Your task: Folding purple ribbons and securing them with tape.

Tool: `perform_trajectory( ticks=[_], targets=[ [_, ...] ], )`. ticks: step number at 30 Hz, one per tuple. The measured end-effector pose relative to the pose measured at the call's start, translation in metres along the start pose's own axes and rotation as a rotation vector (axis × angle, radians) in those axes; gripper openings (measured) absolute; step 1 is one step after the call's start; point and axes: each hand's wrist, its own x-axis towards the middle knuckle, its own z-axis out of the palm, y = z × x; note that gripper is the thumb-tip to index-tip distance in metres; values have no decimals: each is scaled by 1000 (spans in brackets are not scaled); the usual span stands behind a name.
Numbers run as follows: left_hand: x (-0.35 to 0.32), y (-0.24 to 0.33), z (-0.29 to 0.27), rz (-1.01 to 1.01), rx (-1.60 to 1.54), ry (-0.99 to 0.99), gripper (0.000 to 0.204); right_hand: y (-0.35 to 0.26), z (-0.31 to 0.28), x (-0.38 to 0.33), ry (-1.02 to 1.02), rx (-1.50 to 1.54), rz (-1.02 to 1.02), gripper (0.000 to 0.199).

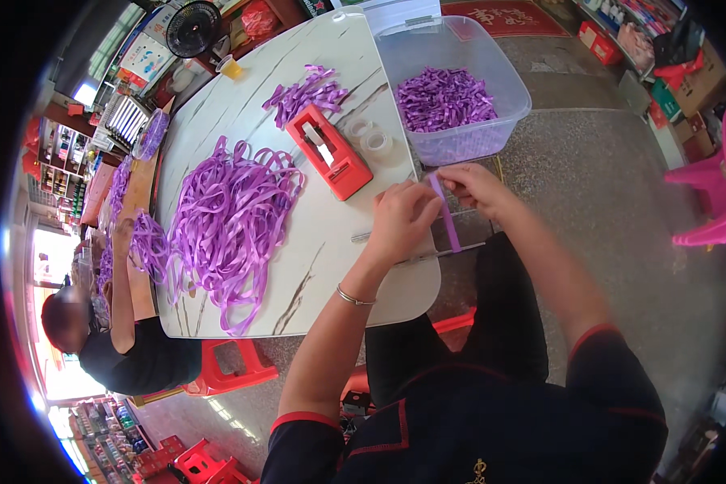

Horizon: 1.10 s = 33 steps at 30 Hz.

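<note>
A purple ribbon strip (445,214) hangs just off the table's right edge, between my two hands. My right hand (477,190) is closed, fingertips pinching the strip near its upper end. My left hand (405,219), with a bracelet at its wrist, is closed with bent fingers against the strip's left side. Left of my hands stands a red tape dispenser (329,153), and beside it lie clear tape rolls (373,137). A large heap of purple ribbon loops (232,218) spreads over the table. A smaller bunch of purple ribbons (306,95) lies behind the dispenser.
A clear plastic bin (504,119) with many folded purple ribbon pieces stands beyond my hands, against the marble-patterned table (286,294). A yellow drink cup (229,67) sits at the far edge. At left, another person (141,347) handles ribbons. Pink chairs (714,181) stand right.
</note>
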Motion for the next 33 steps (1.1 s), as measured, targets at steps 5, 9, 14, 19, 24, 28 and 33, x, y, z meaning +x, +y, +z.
perform_trajectory(
  ticks=[5,9,14,19,24,28,33],
  targets=[
    [-2,1,-2,103,112,-33,14,45,-1,-20,131,-106,-23,22],
    [-3,1,-3,171,222,-33,16,71,20,-70,158,-125,-134,17],
    [0,3,-2,108,238,-90,17,94,39,-93,192,121,-237,12],
    [0,5,-1,98,261,-91,17,92,51,-97,249,241,-241,12],
    [-1,4,-1,67,265,-99,17,83,57,-105,293,262,-234,12],
    [-12,6,0,173,304,1,16,84,55,-104,239,239,-210,12],
    [-63,46,-4,-114,-250,89,19,81,56,-107,219,160,-153,15]
  ],
)
